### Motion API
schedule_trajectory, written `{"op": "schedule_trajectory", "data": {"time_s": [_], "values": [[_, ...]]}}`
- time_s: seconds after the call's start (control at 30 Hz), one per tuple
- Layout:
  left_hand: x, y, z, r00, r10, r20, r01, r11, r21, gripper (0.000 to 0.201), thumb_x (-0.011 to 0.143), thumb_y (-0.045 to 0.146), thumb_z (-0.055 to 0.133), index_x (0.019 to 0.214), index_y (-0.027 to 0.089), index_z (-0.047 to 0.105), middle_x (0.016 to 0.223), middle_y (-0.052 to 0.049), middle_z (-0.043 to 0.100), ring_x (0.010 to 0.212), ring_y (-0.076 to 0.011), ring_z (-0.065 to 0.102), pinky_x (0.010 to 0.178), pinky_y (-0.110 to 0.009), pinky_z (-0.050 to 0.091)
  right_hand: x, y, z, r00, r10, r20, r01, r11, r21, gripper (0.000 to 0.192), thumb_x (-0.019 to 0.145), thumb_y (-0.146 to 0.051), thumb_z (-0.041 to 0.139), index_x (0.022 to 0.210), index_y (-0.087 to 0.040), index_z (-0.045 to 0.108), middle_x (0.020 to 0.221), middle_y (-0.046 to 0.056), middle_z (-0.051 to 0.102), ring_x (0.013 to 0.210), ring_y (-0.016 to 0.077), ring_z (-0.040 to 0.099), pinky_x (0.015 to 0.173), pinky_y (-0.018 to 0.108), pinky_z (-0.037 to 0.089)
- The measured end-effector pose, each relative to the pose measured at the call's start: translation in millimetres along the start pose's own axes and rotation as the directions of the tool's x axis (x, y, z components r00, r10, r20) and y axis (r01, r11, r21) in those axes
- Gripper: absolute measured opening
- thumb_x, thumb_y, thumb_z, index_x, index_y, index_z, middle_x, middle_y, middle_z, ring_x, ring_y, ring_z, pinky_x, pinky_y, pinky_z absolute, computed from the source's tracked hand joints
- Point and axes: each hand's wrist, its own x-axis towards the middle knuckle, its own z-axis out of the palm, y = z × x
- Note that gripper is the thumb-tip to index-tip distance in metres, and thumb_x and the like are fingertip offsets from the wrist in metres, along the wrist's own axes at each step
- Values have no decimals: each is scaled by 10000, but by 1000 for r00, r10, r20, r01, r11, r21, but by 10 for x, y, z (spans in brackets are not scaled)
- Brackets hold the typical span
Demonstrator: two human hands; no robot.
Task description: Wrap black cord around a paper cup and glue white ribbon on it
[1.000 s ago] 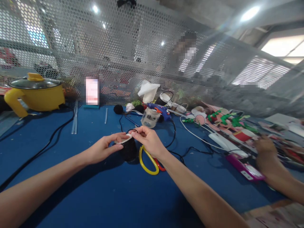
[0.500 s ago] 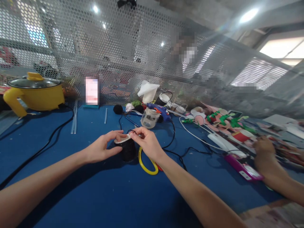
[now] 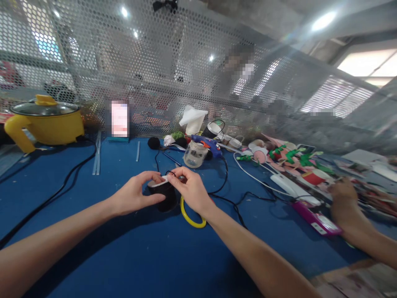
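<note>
A black spool (image 3: 166, 198) is stood on the blue desk (image 3: 124, 248), just beside yellow-handled scissors (image 3: 190, 215). It is clasped by the left hand (image 3: 133, 195); its white rim is pinched, apparently, by the right hand (image 3: 190, 189).

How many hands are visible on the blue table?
3: left hand and right hand on the black spool; another person's hand at far right. Others may be hidden.

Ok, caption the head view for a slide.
Left hand and right hand grip a black spool on the blue table, yellow-handled scissors alongside.
</note>
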Motion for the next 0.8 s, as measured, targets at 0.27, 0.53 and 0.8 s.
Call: {"op": "schedule_trajectory", "data": {"time_s": [0.27,0.53,0.8], "values": [[-5,1,107,999,-13,-29,11,997,-75,249,738,331,507,880,138,575,1033,-105,614,913,-199,565,822,-320,432,-34,-34,39,998,-61,-5,61,997,-48,123,728,-267,575,658,-170,548,792,54,638,707,142,586,654,265,464],[4,-32,53,1000,-18,-1,17,993,-116,247,745,326,492,875,145,598,1030,-96,629,986,-211,559,879,-306,406,-33,-30,6,1000,-27,13,28,999,-46,120,734,-276,563,689,-165,559,781,55,634,649,135,566,625,271,454],[-2,57,57,998,-66,11,67,988,-138,204,719,309,505,804,137,575,945,-90,634,890,-210,567,811,-317,420,-70,-4,54,994,-108,-21,106,989,-107,108,751,-259,556,680,-179,541,788,50,625,736,156,569,683,294,449]]}}
